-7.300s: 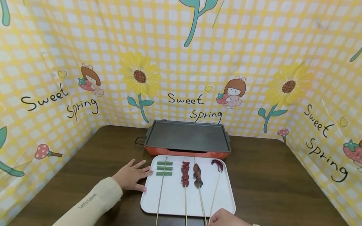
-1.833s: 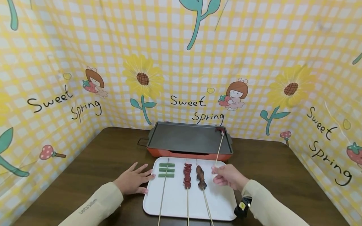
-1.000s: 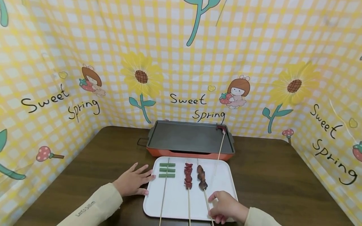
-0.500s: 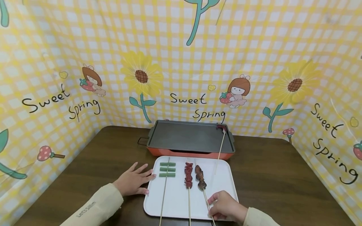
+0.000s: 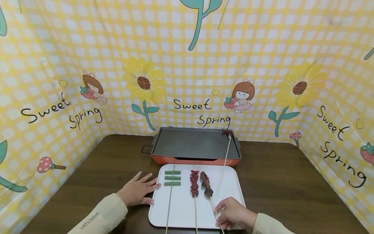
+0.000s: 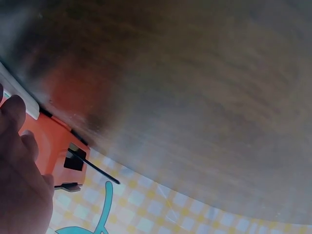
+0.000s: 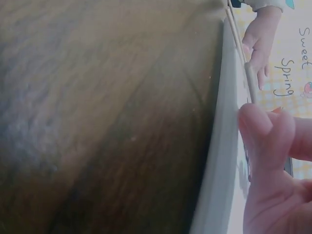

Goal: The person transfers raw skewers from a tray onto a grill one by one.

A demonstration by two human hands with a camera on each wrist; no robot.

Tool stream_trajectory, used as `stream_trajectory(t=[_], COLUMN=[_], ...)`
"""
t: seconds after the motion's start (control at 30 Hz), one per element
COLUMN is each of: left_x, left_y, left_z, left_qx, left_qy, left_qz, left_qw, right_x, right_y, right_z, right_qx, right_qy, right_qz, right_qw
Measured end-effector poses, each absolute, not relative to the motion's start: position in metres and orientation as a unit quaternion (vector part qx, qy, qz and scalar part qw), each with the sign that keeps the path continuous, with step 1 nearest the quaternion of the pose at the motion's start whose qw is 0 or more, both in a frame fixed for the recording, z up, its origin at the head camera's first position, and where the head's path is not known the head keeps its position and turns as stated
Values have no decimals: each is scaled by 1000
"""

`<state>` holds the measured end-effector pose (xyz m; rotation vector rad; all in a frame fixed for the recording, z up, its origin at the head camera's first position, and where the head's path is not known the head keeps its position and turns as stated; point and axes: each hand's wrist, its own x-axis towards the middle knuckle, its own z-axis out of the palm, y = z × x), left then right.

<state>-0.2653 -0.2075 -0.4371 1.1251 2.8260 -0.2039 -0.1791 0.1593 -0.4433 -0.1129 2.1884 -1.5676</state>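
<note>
In the head view my right hand [image 5: 235, 213] pinches the stick of a skewer of dark brown, mushroom-like pieces [image 5: 207, 188], over the lower right of the white tray [image 5: 178, 211]. The right wrist view shows thumb and finger together at that thin stick [image 7: 236, 29]. My left hand [image 5: 135, 191] lies spread, fingertips touching the tray's left edge. A red meat-like skewer [image 5: 194, 184] and a skewer of green sticks [image 5: 172, 178] lie on the tray. At the griddle's [image 5: 190, 143] far right corner sits a dark red, curled tentacle-like skewer [image 5: 226, 134], its stick reaching over the tray.
The griddle has an orange-red base [image 5: 166, 160] and stands directly behind the tray. A wire handle [image 5: 145, 149] sticks out on its left. Dark wooden table [image 5: 280, 182] extends on both sides, and a yellow checked cloth [image 5: 190, 68] hangs around it.
The tentacle-like skewer went from the tray to the griddle, and my right hand let it go. That hand came back and took the brown skewer's stick; its top has shifted left. My left hand stayed.
</note>
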Motion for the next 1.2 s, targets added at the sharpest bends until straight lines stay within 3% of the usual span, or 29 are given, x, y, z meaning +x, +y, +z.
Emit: stream_trajectory(t=[0.67,1.2], left_x=[-260,-260], left_y=[-209,-207], left_z=[-437,-434], left_qx=[372,374], left_qy=[925,924], left_qz=[-80,-81], left_qw=[24,21], right_x=[-194,-231], right_y=[160,160], right_z=[-402,-383], right_qx=[-121,-85], right_qy=[798,812], right_qz=[-548,-545], right_qw=[221,193])
